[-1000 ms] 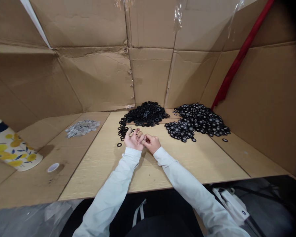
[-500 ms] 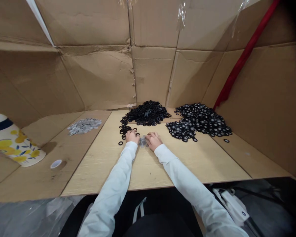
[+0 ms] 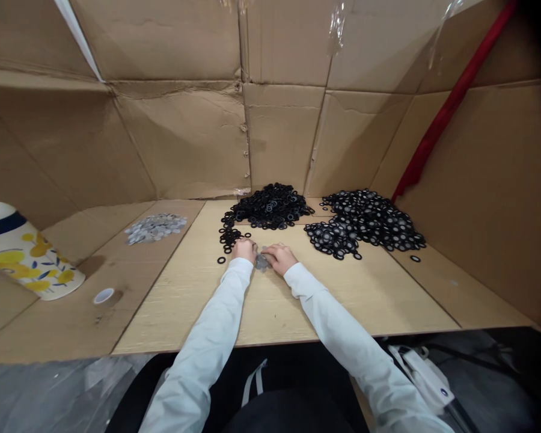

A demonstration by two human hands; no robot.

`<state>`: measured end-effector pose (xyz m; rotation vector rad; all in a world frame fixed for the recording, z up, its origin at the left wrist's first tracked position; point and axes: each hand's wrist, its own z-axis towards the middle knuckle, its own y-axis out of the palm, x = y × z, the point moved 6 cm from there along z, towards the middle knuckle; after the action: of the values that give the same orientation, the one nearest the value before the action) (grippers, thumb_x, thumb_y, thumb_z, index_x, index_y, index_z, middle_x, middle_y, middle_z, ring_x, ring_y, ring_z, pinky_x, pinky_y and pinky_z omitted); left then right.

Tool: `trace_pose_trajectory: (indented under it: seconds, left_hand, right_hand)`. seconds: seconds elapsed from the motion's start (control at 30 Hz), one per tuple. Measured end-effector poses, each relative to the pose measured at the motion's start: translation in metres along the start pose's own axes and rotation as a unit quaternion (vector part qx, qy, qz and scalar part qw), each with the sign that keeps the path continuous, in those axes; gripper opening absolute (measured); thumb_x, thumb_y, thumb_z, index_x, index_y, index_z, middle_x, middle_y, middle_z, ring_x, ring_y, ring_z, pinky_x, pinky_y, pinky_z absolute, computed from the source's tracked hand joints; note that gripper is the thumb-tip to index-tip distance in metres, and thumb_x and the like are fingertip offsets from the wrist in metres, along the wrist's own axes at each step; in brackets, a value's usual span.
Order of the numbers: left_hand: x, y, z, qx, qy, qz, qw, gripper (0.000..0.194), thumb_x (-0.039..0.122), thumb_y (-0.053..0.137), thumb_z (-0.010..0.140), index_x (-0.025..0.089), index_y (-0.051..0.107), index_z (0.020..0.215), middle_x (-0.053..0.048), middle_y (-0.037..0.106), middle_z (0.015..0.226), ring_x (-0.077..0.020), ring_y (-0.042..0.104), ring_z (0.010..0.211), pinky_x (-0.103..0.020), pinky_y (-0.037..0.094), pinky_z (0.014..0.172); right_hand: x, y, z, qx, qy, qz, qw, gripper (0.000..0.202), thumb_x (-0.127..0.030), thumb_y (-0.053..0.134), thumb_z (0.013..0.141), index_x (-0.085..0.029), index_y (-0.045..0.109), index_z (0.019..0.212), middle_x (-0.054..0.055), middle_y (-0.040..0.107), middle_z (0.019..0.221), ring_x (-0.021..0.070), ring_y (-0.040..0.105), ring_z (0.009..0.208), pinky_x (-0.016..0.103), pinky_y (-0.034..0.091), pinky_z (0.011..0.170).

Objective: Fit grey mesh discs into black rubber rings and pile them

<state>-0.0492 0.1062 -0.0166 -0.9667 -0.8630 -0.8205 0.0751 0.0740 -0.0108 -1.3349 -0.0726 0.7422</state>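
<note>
My left hand is closed at the near edge of a loose scatter of black rings. A black ring seen at its fingertips a moment ago is now mostly hidden by the fingers. Facing it, my right hand has its fingers bent together over a small group of translucent grey discs on the board; whatever is in its fingertips is too small to make out. Behind both hands rises a larger heap of black rings. To the right lies a heap of black rings with grey centres.
A pile of grey discs lies on the left cardboard. Near it are a small white round lid-like piece and a flower-patterned cup-shaped container. Cardboard walls enclose the wooden board. A red cloth strip hangs at right.
My left hand's fingers have drawn closer together, covering the black ring at their tips. My right hand has shifted only slightly over the grey discs. The view has moved a little.
</note>
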Motion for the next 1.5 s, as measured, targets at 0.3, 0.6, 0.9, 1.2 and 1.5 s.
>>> trace_pose_trajectory:
  seconds: [0.3, 0.6, 0.9, 1.2, 1.5]
  left_hand:
    - [-0.006, 0.002, 0.010, -0.047, -0.011, 0.122, 0.991, 0.020, 0.010, 0.057, 0.053, 0.017, 0.062, 0.071, -0.003, 0.056, 0.066, -0.0154, 0.052, 0.066, -0.027, 0.038, 0.070]
    - [0.009, 0.005, 0.001, -0.060, 0.088, 0.380, 0.919, 0.022, 0.025, 0.047, 0.067, 0.014, 0.064, 0.077, -0.011, 0.052, 0.103, -0.0246, 0.041, 0.098, -0.033, 0.033, 0.084]
    - [0.002, 0.003, 0.005, -0.073, 0.031, 0.249, 0.965, 0.012, 0.017, 0.054, 0.059, 0.017, 0.060, 0.070, -0.005, 0.061, 0.070, -0.0167, 0.055, 0.070, -0.027, 0.041, 0.068]
    - [-0.005, 0.008, -0.003, -0.072, -0.192, -0.239, 0.949, 0.019, 0.007, 0.066, 0.044, 0.009, 0.059, 0.062, -0.006, 0.061, 0.064, -0.0154, 0.058, 0.059, -0.031, 0.049, 0.063]
    - [0.018, 0.019, -0.019, -0.148, -0.215, -0.340, 0.903, 0.015, 0.005, 0.060, 0.050, 0.009, 0.063, 0.064, -0.007, 0.063, 0.066, -0.0154, 0.059, 0.066, -0.030, 0.048, 0.072]
  right_hand:
    - [0.002, 0.001, -0.001, 0.016, 0.033, -0.017, 0.999, 0.016, -0.030, 0.055, 0.068, -0.029, 0.063, 0.082, 0.002, 0.057, 0.101, 0.0209, 0.036, 0.098, 0.037, 0.025, 0.078]
    - [0.010, -0.007, 0.004, 0.052, 0.032, 0.115, 0.992, 0.014, -0.022, 0.059, 0.063, -0.021, 0.066, 0.074, 0.002, 0.064, 0.075, 0.0111, 0.055, 0.062, 0.022, 0.041, 0.065]
    - [0.043, -0.017, 0.000, 0.171, 0.182, 0.248, 0.936, 0.010, -0.020, 0.061, 0.057, -0.018, 0.065, 0.065, 0.001, 0.064, 0.060, 0.0134, 0.058, 0.058, 0.025, 0.047, 0.063]
    - [0.041, -0.007, 0.001, 0.155, 0.192, 0.485, 0.839, 0.012, -0.022, 0.060, 0.054, -0.016, 0.061, 0.064, 0.001, 0.061, 0.058, 0.0144, 0.059, 0.053, 0.026, 0.049, 0.049]
    - [0.045, 0.001, 0.004, 0.138, 0.190, 0.498, 0.835, 0.023, -0.030, 0.064, 0.048, -0.013, 0.060, 0.063, 0.001, 0.059, 0.059, 0.0106, 0.052, 0.049, 0.023, 0.044, 0.044]
